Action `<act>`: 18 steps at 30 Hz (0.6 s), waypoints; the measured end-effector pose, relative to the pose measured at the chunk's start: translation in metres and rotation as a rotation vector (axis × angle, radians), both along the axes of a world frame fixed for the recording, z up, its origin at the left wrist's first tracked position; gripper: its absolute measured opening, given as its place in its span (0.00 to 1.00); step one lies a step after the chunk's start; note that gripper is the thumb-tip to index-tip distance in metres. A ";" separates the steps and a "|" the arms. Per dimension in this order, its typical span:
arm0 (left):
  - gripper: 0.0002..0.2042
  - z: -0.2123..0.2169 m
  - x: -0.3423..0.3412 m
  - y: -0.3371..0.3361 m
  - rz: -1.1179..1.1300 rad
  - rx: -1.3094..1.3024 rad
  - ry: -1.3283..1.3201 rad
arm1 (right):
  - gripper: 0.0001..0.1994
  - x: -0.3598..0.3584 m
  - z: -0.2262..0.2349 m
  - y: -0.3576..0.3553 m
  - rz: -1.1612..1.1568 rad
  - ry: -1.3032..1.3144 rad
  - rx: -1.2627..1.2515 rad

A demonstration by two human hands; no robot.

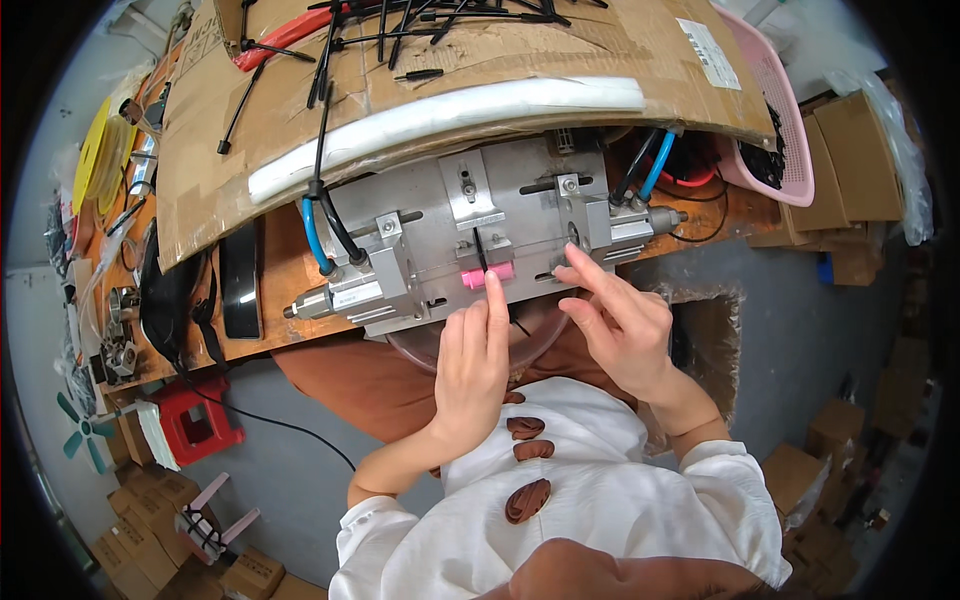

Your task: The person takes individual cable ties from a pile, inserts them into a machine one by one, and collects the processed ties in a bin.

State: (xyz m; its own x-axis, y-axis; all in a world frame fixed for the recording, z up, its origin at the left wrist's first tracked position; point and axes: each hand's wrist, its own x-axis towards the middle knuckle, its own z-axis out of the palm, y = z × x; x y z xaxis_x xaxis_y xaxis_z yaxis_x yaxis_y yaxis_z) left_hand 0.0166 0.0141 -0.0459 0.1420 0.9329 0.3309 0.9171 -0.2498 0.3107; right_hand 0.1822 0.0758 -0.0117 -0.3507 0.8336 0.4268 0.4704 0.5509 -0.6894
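Observation:
A grey metal fixture (pixel 440 190) with a pneumatic cylinder at each side stands on the bench before me. At its front middle a small pink block (pixel 474 277) sits under a thin black rod (pixel 481 250). My left hand (pixel 472 350) reaches in with the index finger stretched out, its tip at the pink block's near side; the other fingers are curled and the thumb is hidden. To the right, my right hand (pixel 625 330) hovers by the fixture's front edge, thumb and fingers apart, with nothing visible between them.
Cardboard (pixel 400 110) over the fixture bears several black rods (pixel 395 35) and a white padded strip (pixel 450 120). A pink basket (pixel 795 150) stands at right. Blue air hoses (pixel 312 235) run to the cylinders. A clear bowl (pixel 540 345) is below the front edge; a red stool (pixel 205 420) stands lower left.

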 end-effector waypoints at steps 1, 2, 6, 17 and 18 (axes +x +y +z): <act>0.32 -0.002 0.004 -0.002 0.000 -0.002 0.000 | 0.24 0.000 0.001 0.000 -0.012 0.007 0.000; 0.34 -0.003 0.007 -0.004 0.005 -0.045 -0.039 | 0.24 0.002 0.003 0.000 -0.016 0.008 0.004; 0.33 -0.002 0.005 0.002 0.014 -0.092 -0.076 | 0.24 0.008 0.006 0.002 -0.017 0.029 -0.011; 0.34 0.009 -0.005 0.004 -0.035 -0.122 -0.015 | 0.24 0.009 0.015 0.011 0.005 0.037 0.046; 0.33 0.014 -0.010 0.004 -0.054 -0.100 -0.027 | 0.24 0.008 0.017 0.015 0.005 0.025 0.098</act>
State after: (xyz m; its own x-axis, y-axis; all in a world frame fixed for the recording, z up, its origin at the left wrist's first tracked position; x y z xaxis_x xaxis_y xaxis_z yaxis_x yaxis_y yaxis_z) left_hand 0.0069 0.0176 -0.0322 0.1852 0.9528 0.2406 0.8942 -0.2649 0.3610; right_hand 0.1903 0.0910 0.0051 -0.3429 0.7858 0.5147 0.4512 0.6184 -0.6434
